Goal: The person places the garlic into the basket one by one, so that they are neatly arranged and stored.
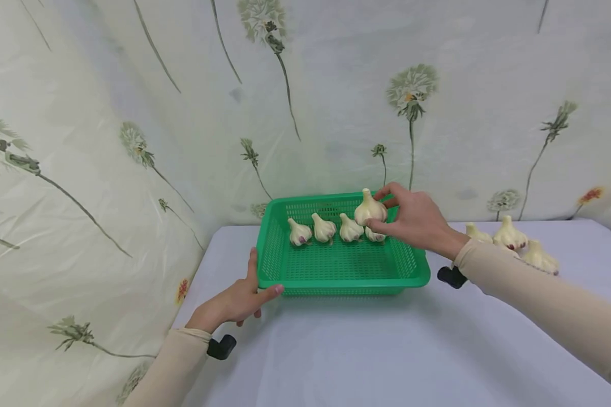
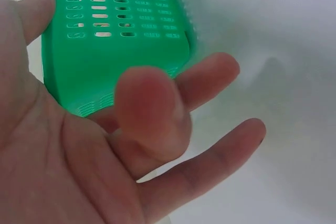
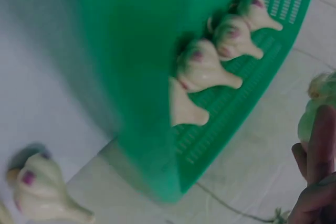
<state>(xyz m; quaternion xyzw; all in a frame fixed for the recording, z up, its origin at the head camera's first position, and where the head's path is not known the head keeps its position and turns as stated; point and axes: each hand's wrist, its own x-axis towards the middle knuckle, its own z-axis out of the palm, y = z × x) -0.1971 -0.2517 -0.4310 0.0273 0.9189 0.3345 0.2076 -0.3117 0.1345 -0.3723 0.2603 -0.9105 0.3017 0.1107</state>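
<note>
In the head view my right hand [image 1: 421, 221] pinches a garlic bulb [image 1: 369, 211] between thumb and fingers, its stem pointing up, above the back right of a green plastic basket [image 1: 343, 284]. Several more garlic bulbs [image 1: 323, 229] lie in a row along the basket's back side. The right wrist view shows that row with the stems toward the back wall, and part of the held bulb [image 3: 315, 121] at its right edge. My left hand [image 1: 238, 301] is at the basket's front left corner, fingers spread, thumb over the front rim; its palm shows in the left wrist view.
A group of garlic bulbs [image 1: 510, 234] lies on the white tabletop [image 1: 346, 350] right of the basket, partly behind my right forearm. Behind the table hangs a pale sheet [image 1: 336, 102] with a dandelion print, and it also covers the left side.
</note>
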